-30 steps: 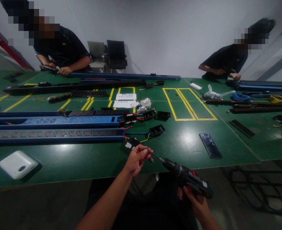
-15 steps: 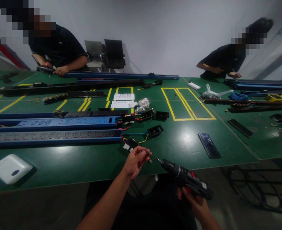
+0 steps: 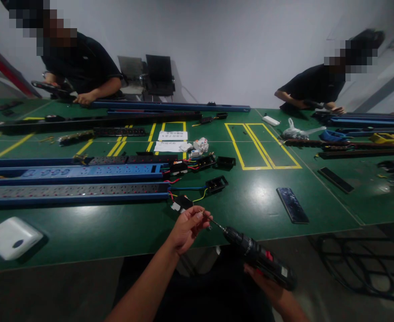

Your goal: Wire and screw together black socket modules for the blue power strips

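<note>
My right hand (image 3: 262, 279) is wrapped round the grip of a black cordless drill (image 3: 259, 257), whose long thin bit (image 3: 217, 223) points up and left. At the tip of that bit, my left hand (image 3: 190, 226) is closed in a pinch; what sits between its fingers is too small to make out. Just beyond the left fingers lies a black part with a white label (image 3: 183, 202), wired to the end of a blue power strip (image 3: 83, 200). A black socket housing (image 3: 217, 184) rests behind it on blue and yellow-green wires.
The green table (image 3: 250, 210) carries a phone (image 3: 292, 205), a white box (image 3: 12, 238), more blue strips (image 3: 93, 171), white connectors (image 3: 201, 144) and a plastic bag (image 3: 294, 131). Two people (image 3: 83, 67) in dark shirts work across the table. A hand shows at the right edge.
The drill's body has dipped slightly, while my left hand stays almost in place. Across the table, the left person's tool has risen, and the right person now holds a dark tool.
</note>
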`<state>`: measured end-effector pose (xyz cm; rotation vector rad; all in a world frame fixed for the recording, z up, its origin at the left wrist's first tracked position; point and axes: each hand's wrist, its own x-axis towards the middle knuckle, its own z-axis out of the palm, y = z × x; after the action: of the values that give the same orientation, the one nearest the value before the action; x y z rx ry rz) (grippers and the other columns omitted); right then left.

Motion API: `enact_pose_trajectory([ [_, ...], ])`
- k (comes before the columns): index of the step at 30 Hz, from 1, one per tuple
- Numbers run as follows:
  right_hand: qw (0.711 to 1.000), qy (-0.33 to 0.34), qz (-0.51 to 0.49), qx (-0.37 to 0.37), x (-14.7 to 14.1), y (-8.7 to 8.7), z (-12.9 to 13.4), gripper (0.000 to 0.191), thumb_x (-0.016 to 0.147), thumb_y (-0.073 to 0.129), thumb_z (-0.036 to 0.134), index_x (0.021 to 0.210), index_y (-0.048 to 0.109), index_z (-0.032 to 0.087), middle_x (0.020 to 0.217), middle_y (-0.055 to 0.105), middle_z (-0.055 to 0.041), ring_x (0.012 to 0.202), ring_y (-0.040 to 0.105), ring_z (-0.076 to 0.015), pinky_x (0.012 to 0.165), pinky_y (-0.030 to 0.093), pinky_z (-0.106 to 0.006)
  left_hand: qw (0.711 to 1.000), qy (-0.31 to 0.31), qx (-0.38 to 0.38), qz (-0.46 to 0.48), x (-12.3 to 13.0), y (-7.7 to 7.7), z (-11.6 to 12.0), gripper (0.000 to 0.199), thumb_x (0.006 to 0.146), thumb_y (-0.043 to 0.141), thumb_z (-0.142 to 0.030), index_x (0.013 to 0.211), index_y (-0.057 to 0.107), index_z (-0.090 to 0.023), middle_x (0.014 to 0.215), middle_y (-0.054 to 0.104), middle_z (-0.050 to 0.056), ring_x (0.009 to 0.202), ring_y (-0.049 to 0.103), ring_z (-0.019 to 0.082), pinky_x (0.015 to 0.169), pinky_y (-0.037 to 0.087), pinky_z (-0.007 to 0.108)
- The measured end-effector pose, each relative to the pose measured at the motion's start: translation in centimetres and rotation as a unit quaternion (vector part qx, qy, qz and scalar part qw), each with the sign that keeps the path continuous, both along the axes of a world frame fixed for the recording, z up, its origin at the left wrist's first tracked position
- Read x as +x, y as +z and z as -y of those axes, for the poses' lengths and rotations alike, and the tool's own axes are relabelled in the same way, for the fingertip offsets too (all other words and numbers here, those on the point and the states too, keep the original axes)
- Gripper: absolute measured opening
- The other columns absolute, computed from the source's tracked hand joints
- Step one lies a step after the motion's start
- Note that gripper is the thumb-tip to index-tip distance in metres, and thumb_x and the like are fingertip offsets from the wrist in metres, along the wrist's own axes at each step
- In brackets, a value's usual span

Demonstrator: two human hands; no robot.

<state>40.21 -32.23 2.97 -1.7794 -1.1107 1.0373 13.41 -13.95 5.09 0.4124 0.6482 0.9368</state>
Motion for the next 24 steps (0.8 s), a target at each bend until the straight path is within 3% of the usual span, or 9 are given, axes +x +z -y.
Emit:
enact_pose_trajectory([
  [4,0.999,-0.012,0.03,0.008,0.4,-1.6,0.2,0.061,0.082,0.074,0.085,0.085,0.086,0.026,0.088,0.083,-0.0112,0.088,0.079,-0.0328,0.094,0.065,-0.047,1.0,0.01,0.001,-0.02,0.4,0.5,0.3,0.04,0.084,0.098,-0.029,0.111,0.072,-0.016,0.108,0.082,0.009,0.1,0.082,0.02,0.079,0.068,0.023],
  [9,0.999,0.027,0.037,0.021,0.9,-2.9,-0.2,0.06,0.084,0.071,0.084,0.082,0.085,0.025,0.082,0.081,-0.012,0.08,0.078,-0.0331,0.084,0.067,-0.047,0.999,0.014,0.01,-0.029,0.6,0.9,0.3,0.04,0.084,0.097,-0.032,0.109,0.07,-0.018,0.108,0.079,0.007,0.101,0.081,0.021,0.075,0.066,0.022],
  [18,0.997,0.061,0.028,0.04,1.0,-2.0,-0.2,0.045,0.09,0.073,0.072,0.087,0.086,0.029,0.084,0.083,-0.0105,0.081,0.08,-0.0328,0.082,0.067,-0.044,0.997,-0.032,0.06,-0.028,0.0,1.6,0.2,0.042,0.082,0.097,-0.032,0.107,0.066,-0.02,0.11,0.073,0.005,0.106,0.08,0.025,0.075,0.065,0.025],
  [24,0.999,0.028,0.021,0.036,1.2,-2.3,-0.1,0.052,0.085,0.076,0.077,0.082,0.084,0.026,0.083,0.083,-0.0115,0.081,0.08,-0.0324,0.079,0.067,-0.042,0.995,-0.052,0.083,-0.027,-0.2,1.0,0.1,0.041,0.086,0.093,-0.032,0.113,0.066,-0.021,0.117,0.071,0.006,0.107,0.08,0.024,0.076,0.065,0.025],
])
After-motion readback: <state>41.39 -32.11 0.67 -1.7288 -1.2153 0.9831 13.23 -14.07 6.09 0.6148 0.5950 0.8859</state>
